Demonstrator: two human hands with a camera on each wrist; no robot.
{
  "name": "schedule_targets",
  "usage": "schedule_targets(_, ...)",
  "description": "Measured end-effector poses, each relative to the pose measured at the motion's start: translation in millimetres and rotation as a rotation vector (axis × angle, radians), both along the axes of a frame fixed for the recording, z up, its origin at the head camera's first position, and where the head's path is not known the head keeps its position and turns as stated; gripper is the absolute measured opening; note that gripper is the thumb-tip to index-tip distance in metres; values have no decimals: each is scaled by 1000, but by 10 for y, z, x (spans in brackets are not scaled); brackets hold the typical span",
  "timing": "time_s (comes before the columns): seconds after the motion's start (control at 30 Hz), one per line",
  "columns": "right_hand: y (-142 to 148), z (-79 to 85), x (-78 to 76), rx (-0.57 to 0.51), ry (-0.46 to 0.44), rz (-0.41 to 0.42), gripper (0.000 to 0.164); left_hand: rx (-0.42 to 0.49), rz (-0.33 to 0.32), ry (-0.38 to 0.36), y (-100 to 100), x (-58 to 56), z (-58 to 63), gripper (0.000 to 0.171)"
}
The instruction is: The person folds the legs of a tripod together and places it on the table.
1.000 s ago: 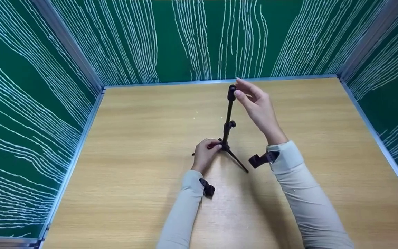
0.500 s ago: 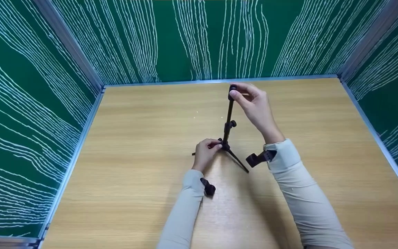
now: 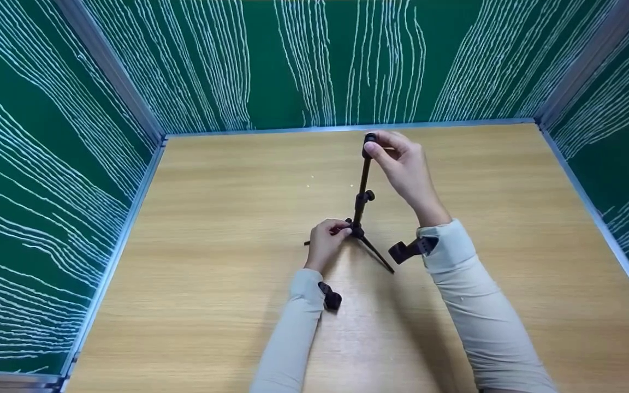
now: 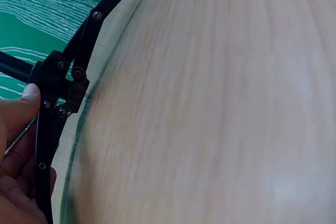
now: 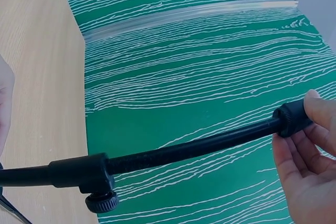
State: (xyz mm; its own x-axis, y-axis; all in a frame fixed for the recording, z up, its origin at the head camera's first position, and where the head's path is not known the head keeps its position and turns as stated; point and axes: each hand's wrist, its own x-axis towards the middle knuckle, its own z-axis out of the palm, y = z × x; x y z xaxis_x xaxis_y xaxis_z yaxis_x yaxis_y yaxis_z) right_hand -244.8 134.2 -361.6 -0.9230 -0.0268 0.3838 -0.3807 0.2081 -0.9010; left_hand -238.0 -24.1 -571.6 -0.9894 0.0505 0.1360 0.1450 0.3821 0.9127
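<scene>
A small black tripod stand (image 3: 365, 174) stands upright on the table, its pole leaning slightly right in the head view. My left hand (image 3: 325, 243) grips it low down, thumb and fingers round a folding leg (image 4: 44, 166) just below the hub (image 4: 52, 74). At the top of the pole, my right hand (image 3: 410, 172) pinches the black cylindrical end piece (image 5: 293, 118) between thumb and fingers. Partway down the pole sits a collar with a ribbed side knob (image 5: 102, 202). One leg (image 3: 377, 254) reaches toward the front right; part of the other legs is hidden by my left hand.
The wooden table (image 3: 211, 305) is bordered by metal rails and green panels (image 3: 271, 65) with white wavy lines at the back and sides. A few tiny pale specks (image 3: 310, 181) lie left of the pole. Black wrist mounts (image 3: 331, 299) sit on both cuffs.
My right hand has moved slightly left and closed its fingers and thumb onto the stand's top piece. The left hand keeps its hold at the base.
</scene>
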Motion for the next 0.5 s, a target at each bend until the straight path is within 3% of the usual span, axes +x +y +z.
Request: schedule_targets(0.5,-10,-16,-2,9,44,-1,26,-27,0,41,7,1,-11,15)
